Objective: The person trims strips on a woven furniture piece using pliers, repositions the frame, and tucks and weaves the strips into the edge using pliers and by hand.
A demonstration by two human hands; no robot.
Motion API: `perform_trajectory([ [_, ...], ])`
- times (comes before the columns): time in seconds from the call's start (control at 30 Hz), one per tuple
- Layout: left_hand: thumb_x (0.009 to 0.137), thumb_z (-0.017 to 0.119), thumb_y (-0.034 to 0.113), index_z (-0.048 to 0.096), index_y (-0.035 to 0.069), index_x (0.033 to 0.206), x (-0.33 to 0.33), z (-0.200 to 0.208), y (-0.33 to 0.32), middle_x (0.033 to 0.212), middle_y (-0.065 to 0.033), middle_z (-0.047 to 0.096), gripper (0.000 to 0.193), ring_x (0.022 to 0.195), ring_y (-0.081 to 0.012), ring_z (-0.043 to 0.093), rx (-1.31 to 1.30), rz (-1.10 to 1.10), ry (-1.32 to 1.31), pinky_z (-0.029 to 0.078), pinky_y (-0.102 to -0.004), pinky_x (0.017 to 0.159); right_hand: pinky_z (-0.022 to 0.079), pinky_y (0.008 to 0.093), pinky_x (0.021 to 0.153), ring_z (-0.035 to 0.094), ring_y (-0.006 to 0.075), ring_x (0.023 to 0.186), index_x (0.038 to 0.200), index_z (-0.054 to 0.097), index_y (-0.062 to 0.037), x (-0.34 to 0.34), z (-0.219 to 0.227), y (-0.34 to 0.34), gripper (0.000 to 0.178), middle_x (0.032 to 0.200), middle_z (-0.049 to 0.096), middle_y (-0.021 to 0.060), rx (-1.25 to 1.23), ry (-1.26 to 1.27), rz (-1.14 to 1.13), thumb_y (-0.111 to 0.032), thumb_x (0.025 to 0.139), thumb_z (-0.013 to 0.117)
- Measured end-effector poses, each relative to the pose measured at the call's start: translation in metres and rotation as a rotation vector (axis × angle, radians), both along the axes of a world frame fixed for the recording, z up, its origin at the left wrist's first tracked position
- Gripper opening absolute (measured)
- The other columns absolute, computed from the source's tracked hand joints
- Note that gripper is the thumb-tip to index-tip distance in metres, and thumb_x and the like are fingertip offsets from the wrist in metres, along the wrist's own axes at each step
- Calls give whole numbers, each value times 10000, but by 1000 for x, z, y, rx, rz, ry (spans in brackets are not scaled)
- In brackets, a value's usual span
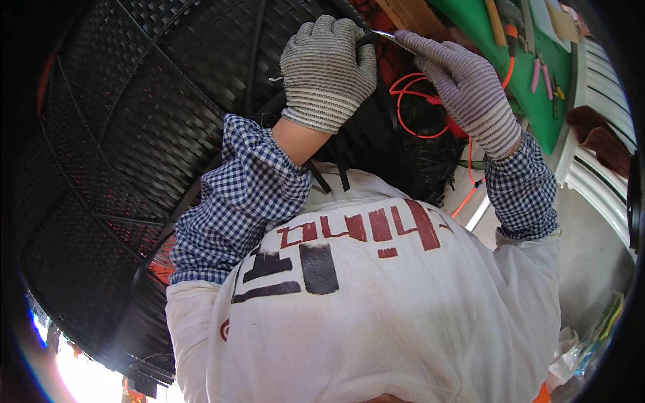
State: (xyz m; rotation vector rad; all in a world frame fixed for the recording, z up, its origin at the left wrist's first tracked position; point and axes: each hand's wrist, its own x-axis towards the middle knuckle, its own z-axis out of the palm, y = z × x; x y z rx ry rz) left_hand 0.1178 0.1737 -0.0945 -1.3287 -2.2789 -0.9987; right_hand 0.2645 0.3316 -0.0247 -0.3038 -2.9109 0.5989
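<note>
My left hand, in a grey-and-white striped glove, is closed at the far edge of a large black woven wicker piece. Its fingers curl over, and a dark bit of black wicker strip shows by the thumb. My right hand, gloved the same way, grips a slim metal tool. The index finger stretches along it, and its thin bright shaft points left to the strip beside my left thumb. The handle is hidden in the glove, so its exact kind cannot be made out. Loose black strip ends hang below my left wrist.
At the right, a green work surface carries pink-handled pliers, a wooden-handled tool and an orange-and-black power tool. An orange cord loops under my right hand. A wooden board lies at the far edge.
</note>
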Motion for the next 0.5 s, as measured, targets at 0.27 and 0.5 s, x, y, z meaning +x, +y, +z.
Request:
perform_trajectory([
  [0.27,783,813,217,720,108,909,1,-1,-1,821,-65,673,191,758,-264,663,-27,9,13,551,-410,694,571,346,826,704,258,872,1376,662,-178,-9,10,6,375,1010,732,149,-8,-157,15,-108,1011,616],
  [0.5,789,817,235,720,104,903,-1,3,-3,839,-63,680,198,772,-266,667,-76,9,29,552,-411,696,583,406,710,685,310,718,1285,718,-212,-14,-20,2,292,882,728,133,12,38,1,-230,1011,621],
])
